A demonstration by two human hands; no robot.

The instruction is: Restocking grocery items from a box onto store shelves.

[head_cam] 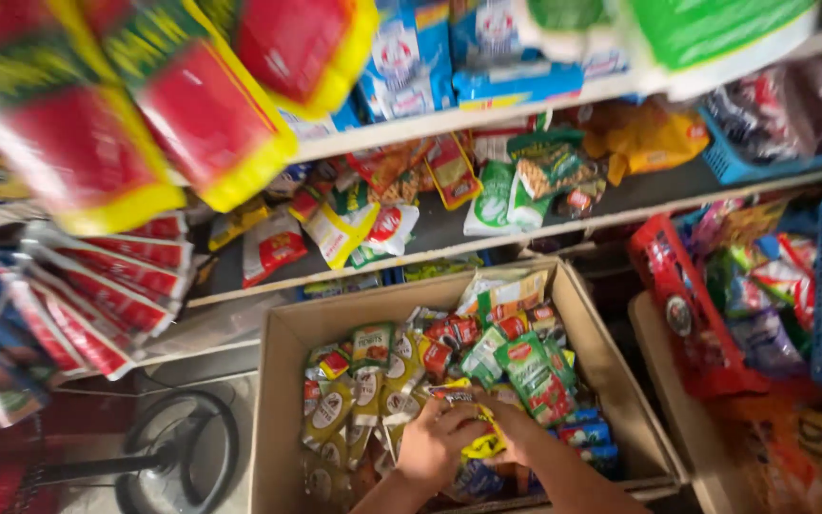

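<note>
Down in the open cardboard box (283, 381), both hands meet near its front edge. The left hand (437, 445) and right hand (516, 433) are closed together on a yellow packet (483, 444), pinching it from either side, seemingly to lift it clear of the loose sachets (373, 381) packed around it. Shelves (487, 109) above hold more packets.

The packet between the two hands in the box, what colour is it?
Yellow: the packet shows best in the head view.
</note>
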